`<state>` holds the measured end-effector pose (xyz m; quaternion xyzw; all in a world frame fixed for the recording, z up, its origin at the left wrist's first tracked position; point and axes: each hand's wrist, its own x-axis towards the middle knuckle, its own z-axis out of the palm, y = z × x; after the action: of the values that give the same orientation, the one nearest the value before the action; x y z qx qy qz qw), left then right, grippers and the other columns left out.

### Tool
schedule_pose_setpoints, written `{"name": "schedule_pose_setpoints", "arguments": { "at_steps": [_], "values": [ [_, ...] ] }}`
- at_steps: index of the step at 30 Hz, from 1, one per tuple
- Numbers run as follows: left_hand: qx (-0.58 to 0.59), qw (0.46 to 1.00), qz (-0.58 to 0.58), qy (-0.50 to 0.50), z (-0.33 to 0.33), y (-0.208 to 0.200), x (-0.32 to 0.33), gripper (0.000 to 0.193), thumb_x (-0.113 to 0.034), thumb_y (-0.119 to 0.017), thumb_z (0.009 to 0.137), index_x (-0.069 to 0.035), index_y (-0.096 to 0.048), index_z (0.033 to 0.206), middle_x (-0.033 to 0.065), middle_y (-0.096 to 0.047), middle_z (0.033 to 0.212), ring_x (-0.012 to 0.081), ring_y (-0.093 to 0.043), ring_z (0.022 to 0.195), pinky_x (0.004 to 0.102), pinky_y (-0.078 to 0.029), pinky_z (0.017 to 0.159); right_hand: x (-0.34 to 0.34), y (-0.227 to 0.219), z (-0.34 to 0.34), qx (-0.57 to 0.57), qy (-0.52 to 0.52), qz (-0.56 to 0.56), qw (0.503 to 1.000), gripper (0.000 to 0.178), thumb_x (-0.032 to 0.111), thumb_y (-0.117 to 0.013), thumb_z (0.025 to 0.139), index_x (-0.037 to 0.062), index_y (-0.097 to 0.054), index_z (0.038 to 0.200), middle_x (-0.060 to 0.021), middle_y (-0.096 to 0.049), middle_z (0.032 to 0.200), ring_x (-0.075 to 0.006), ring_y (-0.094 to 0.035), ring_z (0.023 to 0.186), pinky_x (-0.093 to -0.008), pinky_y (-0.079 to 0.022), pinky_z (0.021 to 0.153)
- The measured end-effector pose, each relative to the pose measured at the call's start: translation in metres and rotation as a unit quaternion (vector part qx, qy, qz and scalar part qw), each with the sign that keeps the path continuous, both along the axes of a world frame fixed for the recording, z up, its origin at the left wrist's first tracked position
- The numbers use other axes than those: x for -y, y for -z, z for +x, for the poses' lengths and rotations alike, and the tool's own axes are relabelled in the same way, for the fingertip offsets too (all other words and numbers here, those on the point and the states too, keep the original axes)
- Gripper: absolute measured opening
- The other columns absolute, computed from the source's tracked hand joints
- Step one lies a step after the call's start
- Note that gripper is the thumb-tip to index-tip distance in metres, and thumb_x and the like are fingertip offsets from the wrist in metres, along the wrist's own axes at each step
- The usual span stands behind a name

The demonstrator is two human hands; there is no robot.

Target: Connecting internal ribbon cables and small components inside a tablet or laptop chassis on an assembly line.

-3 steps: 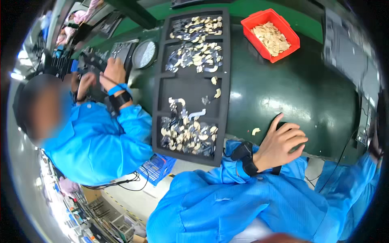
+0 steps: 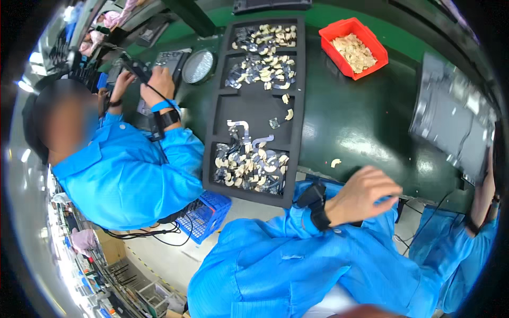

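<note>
At the near edge of the dark green table, my left hand [image 2: 368, 195] hovers with loosely bent fingers and nothing in them. A small cream-coloured curved piece [image 2: 335, 163] lies on the table just beyond it. At the far right, my right hand [image 2: 488, 183] grips the near right edge of a dark grey tray [image 2: 450, 114], which is tilted, with light patches and pieces along its rim. The tray partly hides my fingers. Left of my hands lies a long black compartment tray [image 2: 257, 110] with heaps of small cream and dark flexible parts.
A red bin [image 2: 343, 64] of cream pieces stands at the back. To the left, a co-worker in a blue smock [image 2: 132, 180] handles a dark device beside a round metal dish [image 2: 199, 66]. A blue plastic basket [image 2: 207, 217] sits below the table edge; cables [image 2: 424, 233] hang nearby.
The grey tray has swung inward from the right edge with my right hand. My left hand's spread fingers have drawn together and bent, and it has pulled back slightly from the table.
</note>
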<state>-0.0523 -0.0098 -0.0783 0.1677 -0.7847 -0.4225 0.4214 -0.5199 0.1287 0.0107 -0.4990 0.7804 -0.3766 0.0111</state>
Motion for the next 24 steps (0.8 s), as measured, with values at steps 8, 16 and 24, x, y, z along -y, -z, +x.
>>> {"name": "schedule_pose_setpoints", "arguments": {
  "at_steps": [8,16,24],
  "values": [
    [0.16,0.954,-0.061,-0.246,0.097,-0.066,0.059,0.019,-0.013,-0.077,0.091,-0.005,-0.077,0.108,0.0147,-0.077,0.108,0.036,-0.071,0.102,0.0443,-0.055,0.09,0.009,0.101,0.098,0.426,0.003,-0.064,0.903,0.053,0.025,-0.062,0.11,-0.0015,-0.049,0.155,-0.01,-0.062,0.144,-0.0155,-0.057,0.128,-0.0285,-0.042,0.111],
    [0.339,0.868,-0.052,-0.359,0.141,-0.018,0.131,0.024,-0.023,-0.086,0.081,-0.003,-0.082,0.094,0.018,-0.078,0.103,0.0358,-0.075,0.1,0.0432,-0.058,0.088,0.048,0.084,0.127,0.166,-0.058,-0.125,0.976,0.053,0.022,-0.063,0.109,0.0033,-0.048,0.157,-0.0134,-0.051,0.157,-0.0228,-0.046,0.146,-0.0348,-0.037,0.119],
    [0.117,0.935,-0.037,-0.334,0.087,-0.078,0.051,0.017,-0.014,-0.085,0.085,-0.001,-0.082,0.096,0.0147,-0.079,0.084,0.0198,-0.077,0.074,0.0314,-0.059,0.071,0.006,0.069,0.172,0.277,-0.201,-0.016,0.939,0.035,0.015,-0.058,0.112,-0.0061,-0.065,0.138,-0.0138,-0.073,0.126,-0.0183,-0.068,0.117,-0.0301,-0.05,0.105]
  ]
}}
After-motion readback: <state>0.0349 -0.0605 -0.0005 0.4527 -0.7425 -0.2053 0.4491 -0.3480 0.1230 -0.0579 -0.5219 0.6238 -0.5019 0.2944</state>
